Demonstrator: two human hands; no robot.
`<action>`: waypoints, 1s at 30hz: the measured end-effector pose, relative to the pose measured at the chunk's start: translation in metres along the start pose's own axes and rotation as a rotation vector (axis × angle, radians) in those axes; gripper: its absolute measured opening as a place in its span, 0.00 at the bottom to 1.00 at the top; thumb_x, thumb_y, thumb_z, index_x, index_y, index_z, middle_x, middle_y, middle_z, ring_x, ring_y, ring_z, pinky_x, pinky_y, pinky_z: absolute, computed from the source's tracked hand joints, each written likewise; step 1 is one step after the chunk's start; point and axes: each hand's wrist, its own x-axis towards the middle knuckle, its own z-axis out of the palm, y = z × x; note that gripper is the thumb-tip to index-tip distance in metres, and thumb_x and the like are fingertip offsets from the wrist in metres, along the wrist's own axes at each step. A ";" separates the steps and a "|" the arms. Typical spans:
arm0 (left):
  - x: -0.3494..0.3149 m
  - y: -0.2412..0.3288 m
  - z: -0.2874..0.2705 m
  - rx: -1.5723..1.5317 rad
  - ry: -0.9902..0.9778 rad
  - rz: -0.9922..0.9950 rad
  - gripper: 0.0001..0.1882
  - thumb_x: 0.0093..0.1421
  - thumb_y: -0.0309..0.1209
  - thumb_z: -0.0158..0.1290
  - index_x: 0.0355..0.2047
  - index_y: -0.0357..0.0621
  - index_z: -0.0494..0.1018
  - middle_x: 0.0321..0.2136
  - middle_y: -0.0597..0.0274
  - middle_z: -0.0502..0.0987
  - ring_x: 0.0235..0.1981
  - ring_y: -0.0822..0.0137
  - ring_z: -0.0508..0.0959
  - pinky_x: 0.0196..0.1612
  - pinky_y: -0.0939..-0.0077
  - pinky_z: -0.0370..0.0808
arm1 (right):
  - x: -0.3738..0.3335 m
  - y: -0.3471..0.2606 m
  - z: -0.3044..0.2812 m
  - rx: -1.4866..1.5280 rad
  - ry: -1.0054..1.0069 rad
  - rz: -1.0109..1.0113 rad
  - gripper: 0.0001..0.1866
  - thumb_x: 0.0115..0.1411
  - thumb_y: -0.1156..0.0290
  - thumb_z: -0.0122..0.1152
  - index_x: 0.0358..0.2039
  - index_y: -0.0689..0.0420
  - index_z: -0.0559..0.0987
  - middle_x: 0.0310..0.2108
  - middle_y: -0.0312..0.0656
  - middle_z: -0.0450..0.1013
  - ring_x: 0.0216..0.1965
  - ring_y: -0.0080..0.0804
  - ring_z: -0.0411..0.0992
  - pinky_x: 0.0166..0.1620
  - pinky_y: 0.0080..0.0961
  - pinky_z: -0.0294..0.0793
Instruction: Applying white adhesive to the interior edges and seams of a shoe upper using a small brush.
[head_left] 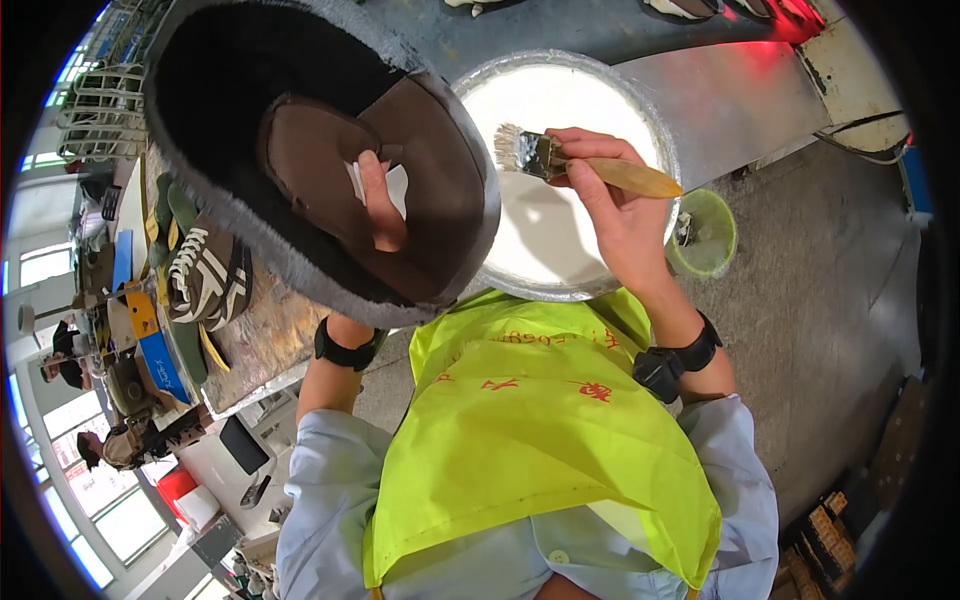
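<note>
My left hand [378, 205] grips a large dark thing [230, 120] close to the camera. It is black and brown inside with a fuzzy grey rim, and may be a shoe upper. One digit presses on its brown inner face beside a white patch [398, 185]; the other fingers are hidden behind it. My right hand [620, 190] is closed around a flat brush [640, 178] with a wooden handle. Its pale, clumped bristles point left, above a round metal basin [668, 120] of white liquid [545, 235]. The dark thing overlaps the basin's left side.
On the left, a worn bench [265, 340] holds striped lace-up shoes [205, 275] and several insole-shaped pieces. A green bin [718, 235] stands right of the basin. A metal sheet [725, 105] and a dark blue surface [560, 25] lie beyond. Other people [120, 445] are at far left.
</note>
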 end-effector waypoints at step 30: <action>0.340 -0.125 0.160 0.404 -1.131 -0.827 0.19 0.61 0.28 0.50 0.52 0.39 0.66 0.48 0.57 0.73 0.47 0.61 0.75 0.52 0.63 0.73 | 0.043 -0.021 -0.095 -0.260 0.456 -0.085 0.08 0.59 0.84 0.51 0.39 0.64 0.71 0.47 0.51 0.67 0.45 0.33 0.70 0.40 0.26 0.78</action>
